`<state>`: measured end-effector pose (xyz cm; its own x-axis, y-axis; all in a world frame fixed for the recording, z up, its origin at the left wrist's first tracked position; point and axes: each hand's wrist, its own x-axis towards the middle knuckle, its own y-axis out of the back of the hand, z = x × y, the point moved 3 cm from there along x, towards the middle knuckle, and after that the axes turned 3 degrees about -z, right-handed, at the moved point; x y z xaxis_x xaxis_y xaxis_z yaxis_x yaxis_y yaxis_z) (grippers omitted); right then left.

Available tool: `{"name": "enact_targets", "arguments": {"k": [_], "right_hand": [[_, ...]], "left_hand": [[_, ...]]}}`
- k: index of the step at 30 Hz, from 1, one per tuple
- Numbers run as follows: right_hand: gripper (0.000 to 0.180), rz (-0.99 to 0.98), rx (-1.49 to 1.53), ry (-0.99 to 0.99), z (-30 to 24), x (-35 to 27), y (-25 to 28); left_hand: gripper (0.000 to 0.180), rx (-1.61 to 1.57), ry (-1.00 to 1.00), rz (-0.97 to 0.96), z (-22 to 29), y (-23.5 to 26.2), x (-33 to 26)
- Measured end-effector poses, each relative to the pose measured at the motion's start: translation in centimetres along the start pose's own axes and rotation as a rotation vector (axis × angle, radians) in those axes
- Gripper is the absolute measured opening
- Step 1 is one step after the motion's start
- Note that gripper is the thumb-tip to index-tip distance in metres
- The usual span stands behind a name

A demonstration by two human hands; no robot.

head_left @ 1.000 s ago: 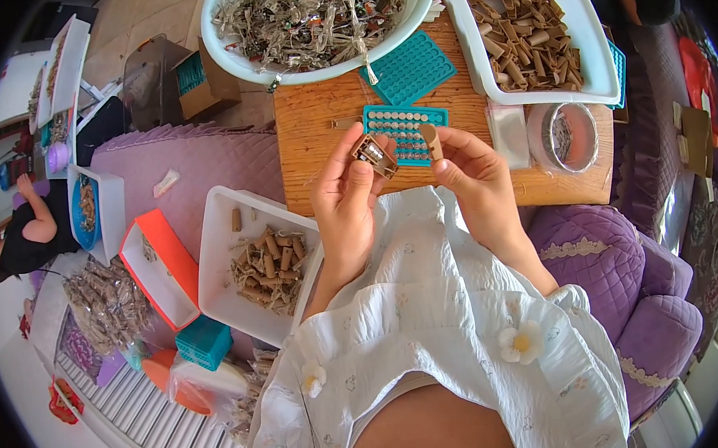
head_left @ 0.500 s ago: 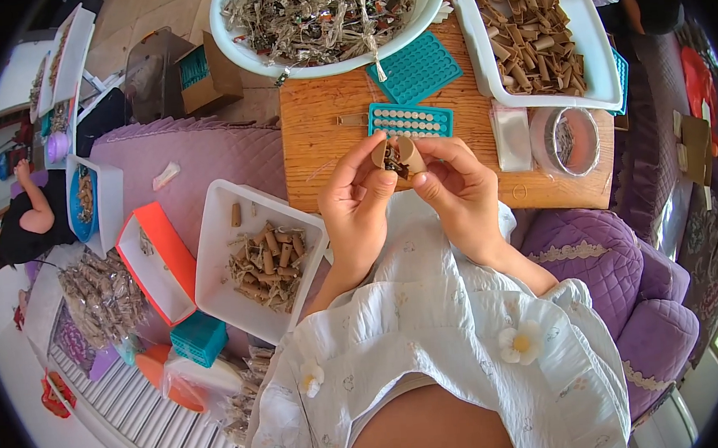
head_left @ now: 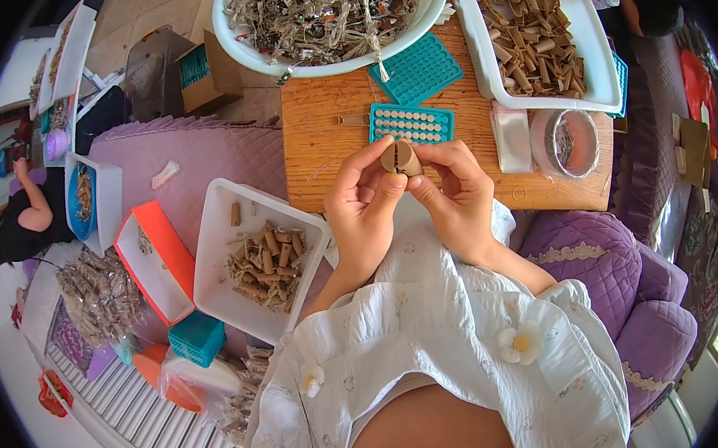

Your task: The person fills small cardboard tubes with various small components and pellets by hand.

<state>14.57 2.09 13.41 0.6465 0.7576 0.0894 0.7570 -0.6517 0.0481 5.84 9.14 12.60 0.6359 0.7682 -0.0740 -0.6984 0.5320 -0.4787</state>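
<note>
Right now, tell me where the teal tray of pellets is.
In the head view the teal tray lies on the wooden board, just beyond both hands, below the white bowl and left of the plastic bags.

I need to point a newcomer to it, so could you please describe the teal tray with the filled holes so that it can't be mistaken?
Start at the wooden board in front of the person. Just beyond the left hand and right hand, which hold a small brown roll, lies a teal tray. Its holes hold pale round pieces, while the teal grid beyond it looks empty.
</note>
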Motion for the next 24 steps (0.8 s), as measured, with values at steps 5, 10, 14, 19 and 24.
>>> {"name": "enact_targets", "arguments": {"k": [5,10,14,19,24], "right_hand": [[0.031,0.020,-0.069,0.054,0.2,-0.2,0.1],[0.030,-0.001,-0.078,0.038,0.6,-0.2,0.1],[0.026,-0.154,-0.289,0.063,-0.7,0.1,-0.1],[0.024,-0.286,-0.400,0.019,-2.0,0.0,-0.7],[0.022,-0.199,-0.377,0.070,-0.8,0.2,0.0]], "left_hand": [[0.032,-0.001,-0.018,-0.038,-0.1,0.0,0.0],[0.034,-0.041,-0.034,-0.062,0.2,-0.7,-0.2],[0.037,0.152,-0.228,-0.147,0.5,-0.4,-0.1],[0.046,0.075,-0.166,-0.171,-0.1,-0.4,-0.3],[0.044,-0.112,-0.064,-0.222,-1.3,-1.1,0.8]]}}
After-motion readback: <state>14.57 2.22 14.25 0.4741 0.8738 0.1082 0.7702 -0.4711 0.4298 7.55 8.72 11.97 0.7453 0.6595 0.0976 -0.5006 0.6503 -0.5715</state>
